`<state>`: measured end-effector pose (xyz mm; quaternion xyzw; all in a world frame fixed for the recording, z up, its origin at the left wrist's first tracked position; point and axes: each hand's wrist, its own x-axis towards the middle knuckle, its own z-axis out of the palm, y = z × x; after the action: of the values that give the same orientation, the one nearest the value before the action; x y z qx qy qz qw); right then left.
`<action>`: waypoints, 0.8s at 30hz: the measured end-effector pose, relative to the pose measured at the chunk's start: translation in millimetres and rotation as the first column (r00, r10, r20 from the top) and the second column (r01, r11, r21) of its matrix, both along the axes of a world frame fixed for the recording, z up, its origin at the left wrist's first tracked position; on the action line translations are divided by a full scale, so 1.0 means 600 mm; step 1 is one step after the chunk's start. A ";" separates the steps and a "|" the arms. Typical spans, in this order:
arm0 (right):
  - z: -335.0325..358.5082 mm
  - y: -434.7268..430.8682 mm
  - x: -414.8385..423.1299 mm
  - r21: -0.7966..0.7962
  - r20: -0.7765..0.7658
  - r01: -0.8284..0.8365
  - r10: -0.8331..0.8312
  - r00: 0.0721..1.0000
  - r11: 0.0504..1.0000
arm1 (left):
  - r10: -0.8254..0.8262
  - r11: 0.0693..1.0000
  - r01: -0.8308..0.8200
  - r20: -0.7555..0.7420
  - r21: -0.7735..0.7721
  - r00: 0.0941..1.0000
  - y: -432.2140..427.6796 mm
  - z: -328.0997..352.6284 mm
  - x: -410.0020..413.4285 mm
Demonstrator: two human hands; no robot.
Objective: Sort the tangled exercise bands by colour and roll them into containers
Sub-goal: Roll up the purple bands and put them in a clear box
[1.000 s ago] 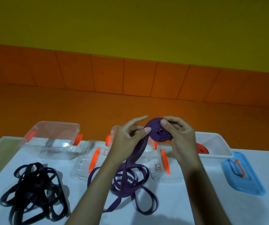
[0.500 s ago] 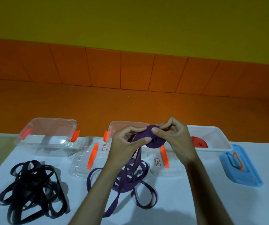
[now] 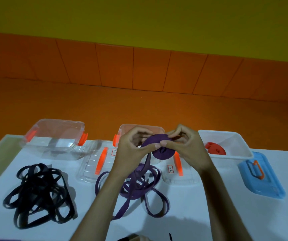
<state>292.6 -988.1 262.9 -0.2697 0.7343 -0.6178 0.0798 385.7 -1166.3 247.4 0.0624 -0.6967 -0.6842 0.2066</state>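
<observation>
Fingers of both hands around half-rolled purple band

White table, orange tiles, yellow wall

**A brightly painted room, set up as a sorting table**

You are indoors, at a white table that faces a yellow-green wall. A band of orange tiles runs along the foot of that wall, and an orange floor lies between it and the table. Household storage boxes stand in a row on the table: a clear container with orange clips, a white container, and a blue lid with an orange handle. The black bands and the purple band are exercise gear. All this suggests a plain home or activity room, but you cannot tell which.
</observation>
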 end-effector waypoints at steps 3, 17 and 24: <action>0.016 -0.003 0.002 -0.094 0.004 0.026 -0.026 1.000 0.995 | 0.051 0.998 -0.053 -0.052 -0.022 0.997 0.004 0.004 -0.005; 0.027 -0.012 -0.011 -0.175 -0.001 0.068 -0.069 0.998 0.982 | -0.010 1.000 0.010 -0.069 -0.005 0.998 -0.011 0.010 -0.027; 0.001 -0.021 -0.015 -0.093 0.027 0.004 -0.001 1.000 0.996 | -0.031 0.998 0.028 -0.051 -0.055 0.998 -0.024 0.011 -0.029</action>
<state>283.5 -1000.9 263.8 -0.2641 0.7038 -0.6551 0.0762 368.2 -1180.5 253.9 0.0287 -0.7103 -0.6693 0.2160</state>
